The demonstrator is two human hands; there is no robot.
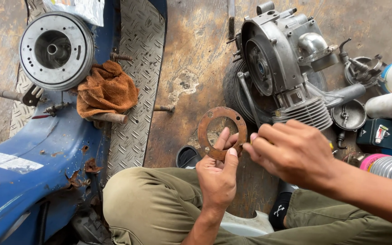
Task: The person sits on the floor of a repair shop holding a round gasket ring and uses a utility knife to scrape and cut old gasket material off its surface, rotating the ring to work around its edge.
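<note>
Left hand (217,174) is up in front of the knees, pinching a rusty ring (222,133) by its lower edge, thumb on the near face, fingers behind it. The ring is flat, brown, thin, with small holes round it, and it stands tilted up toward the camera, above the floor (191,59). Right hand (291,152) comes in from the right, fingers bunched at the ring's right edge; fingertips (253,137) touch or nearly touch the metal. It looks like something small and yellowish is nipped between them, but it is too hidden to be sure.

Just beyond the ring lies the engine (286,68), grey, finned cylinder toward the hands, resting on a black tyre (233,93). To its right, a round cap (349,115) and some cans (389,136).

Over on the left, a blue scooter body (28,168) with a tread-plate footboard (137,68). On it sit a silver flywheel (56,50), an orange rag (106,90) just beside it, and a few loose bolts (164,109) nearby.

The person sits cross-legged in olive trousers (150,204).
</note>
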